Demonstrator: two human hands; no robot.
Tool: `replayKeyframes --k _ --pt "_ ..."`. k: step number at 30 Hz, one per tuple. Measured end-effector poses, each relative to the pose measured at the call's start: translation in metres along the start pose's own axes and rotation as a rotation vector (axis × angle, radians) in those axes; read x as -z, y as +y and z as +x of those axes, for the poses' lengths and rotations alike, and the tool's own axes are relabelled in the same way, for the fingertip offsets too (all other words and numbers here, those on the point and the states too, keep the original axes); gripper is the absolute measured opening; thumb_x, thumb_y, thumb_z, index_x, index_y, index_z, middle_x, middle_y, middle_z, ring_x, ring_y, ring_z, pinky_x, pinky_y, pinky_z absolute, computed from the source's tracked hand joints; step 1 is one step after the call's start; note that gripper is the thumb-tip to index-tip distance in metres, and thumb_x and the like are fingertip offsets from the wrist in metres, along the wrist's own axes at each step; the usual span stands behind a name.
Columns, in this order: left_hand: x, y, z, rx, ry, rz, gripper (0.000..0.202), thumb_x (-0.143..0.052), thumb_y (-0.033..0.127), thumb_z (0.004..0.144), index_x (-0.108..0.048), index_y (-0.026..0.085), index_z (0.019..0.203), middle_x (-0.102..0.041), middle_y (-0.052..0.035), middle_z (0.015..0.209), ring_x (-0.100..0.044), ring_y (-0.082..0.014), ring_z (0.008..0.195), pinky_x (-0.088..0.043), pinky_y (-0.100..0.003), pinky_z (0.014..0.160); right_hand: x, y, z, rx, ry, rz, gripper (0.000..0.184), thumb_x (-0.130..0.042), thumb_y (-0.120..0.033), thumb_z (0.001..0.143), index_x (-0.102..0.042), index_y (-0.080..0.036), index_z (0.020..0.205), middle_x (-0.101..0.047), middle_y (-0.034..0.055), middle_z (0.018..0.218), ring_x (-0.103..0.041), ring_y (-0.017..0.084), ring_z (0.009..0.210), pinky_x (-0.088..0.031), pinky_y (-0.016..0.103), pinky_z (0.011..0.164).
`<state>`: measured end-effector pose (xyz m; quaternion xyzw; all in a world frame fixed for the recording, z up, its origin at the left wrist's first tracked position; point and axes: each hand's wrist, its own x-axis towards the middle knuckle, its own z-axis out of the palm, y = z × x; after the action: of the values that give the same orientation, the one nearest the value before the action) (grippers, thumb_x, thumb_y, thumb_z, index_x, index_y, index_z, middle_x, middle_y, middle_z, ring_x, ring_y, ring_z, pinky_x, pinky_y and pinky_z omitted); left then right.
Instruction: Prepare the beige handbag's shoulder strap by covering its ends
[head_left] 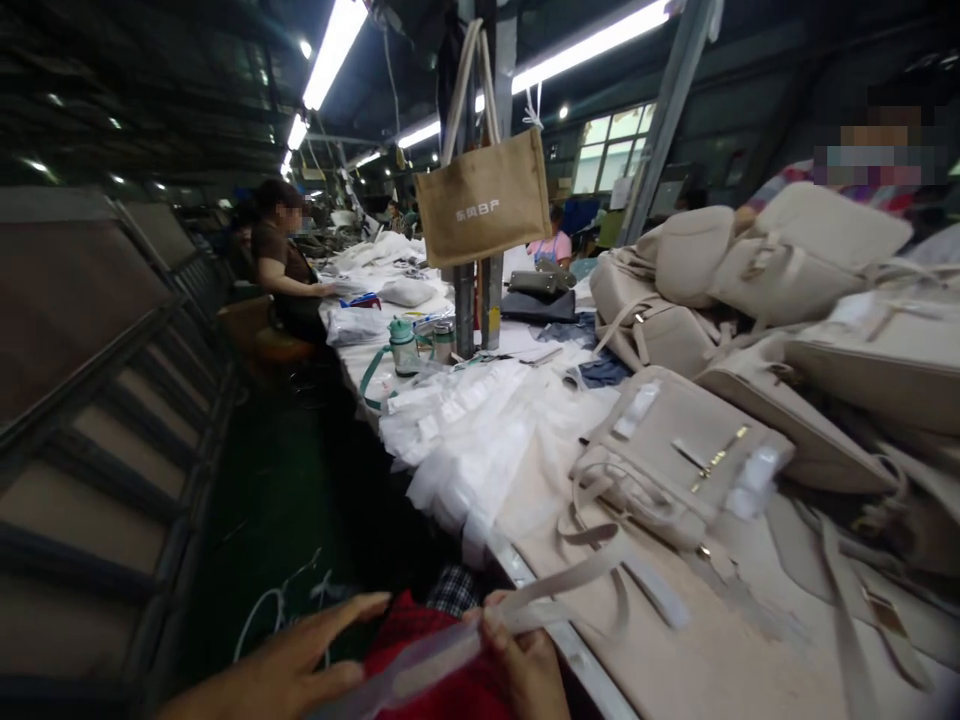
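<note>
My right hand (525, 665) at the bottom centre pinches a long beige strap (577, 580) wrapped in clear plastic; the strap runs up to a beige handbag (675, 455) lying on the table. My left hand (300, 655) is at the bottom left with fingers spread, its thumb and palm against the lower end of the plastic-covered strap (427, 665). Both hands are over my lap, where a red cloth (420, 625) shows.
A heap of beige handbags (787, 280) fills the right of the table. White plastic bags (465, 440) pile near the table's metal edge (555, 625). A brown tote (484, 200) hangs from a post. A seated person (281, 260) works farther along. Racks (90, 400) stand on the left.
</note>
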<state>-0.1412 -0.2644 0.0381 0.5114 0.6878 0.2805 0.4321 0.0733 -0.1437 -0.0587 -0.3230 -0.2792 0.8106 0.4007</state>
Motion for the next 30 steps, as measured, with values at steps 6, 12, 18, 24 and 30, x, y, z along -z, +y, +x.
replayKeyframes --k 6,12,18,24,30 --pt "-0.072 0.029 0.07 -0.121 -0.146 -0.4 0.043 -0.067 0.043 0.082 -0.059 0.018 0.115 -0.07 -0.0083 0.107 -0.065 -0.0246 0.101 -0.05 -0.036 0.088 -0.001 0.007 -0.008 0.034 0.083 -0.071 0.046 -0.084 -0.052 0.058 -0.065 -0.017 0.08 -0.072 0.0079 0.085 -0.065 0.024 0.074 -0.052 0.033 0.064" --pt "-0.083 -0.011 0.074 0.007 -0.076 -0.572 0.05 -0.076 0.055 0.067 -0.063 0.01 0.083 -0.064 -0.0029 0.069 -0.054 -0.0126 0.058 -0.035 -0.023 0.055 0.005 -0.016 -0.003 0.063 0.152 0.079 0.052 -0.082 -0.051 0.062 -0.067 -0.02 0.101 -0.071 0.0112 0.107 -0.063 0.029 0.104 -0.049 0.042 0.089" --pt "-0.075 -0.022 0.062 0.032 0.059 -0.531 0.044 -0.073 0.055 0.071 -0.06 0.014 0.08 -0.059 0.0019 0.067 -0.048 -0.0107 0.059 -0.03 -0.022 0.056 0.0 -0.051 0.008 0.018 0.134 0.183 0.03 -0.068 -0.05 0.08 -0.061 -0.023 0.089 -0.07 0.0013 0.085 -0.063 0.02 0.086 -0.051 0.031 0.076" --pt "-0.073 -0.002 0.059 0.006 0.097 -0.441 0.032 -0.059 0.05 0.085 -0.056 0.017 0.084 -0.055 0.0027 0.067 -0.048 -0.0124 0.063 -0.034 -0.023 0.06 -0.017 -0.049 0.011 0.064 0.175 -0.029 0.036 -0.061 -0.058 0.083 -0.056 -0.023 0.093 -0.071 0.0014 0.083 -0.059 0.019 0.074 -0.048 0.028 0.065" --pt "-0.074 0.007 0.063 -0.03 0.156 -0.308 0.033 -0.051 0.052 0.087 -0.052 0.019 0.08 -0.049 0.004 0.066 -0.043 -0.0115 0.059 -0.033 -0.022 0.057 -0.035 -0.002 0.01 0.153 0.047 -0.215 0.044 -0.057 -0.066 0.081 -0.06 -0.022 0.085 -0.073 0.0052 0.094 -0.063 0.023 0.084 -0.046 0.031 0.074"
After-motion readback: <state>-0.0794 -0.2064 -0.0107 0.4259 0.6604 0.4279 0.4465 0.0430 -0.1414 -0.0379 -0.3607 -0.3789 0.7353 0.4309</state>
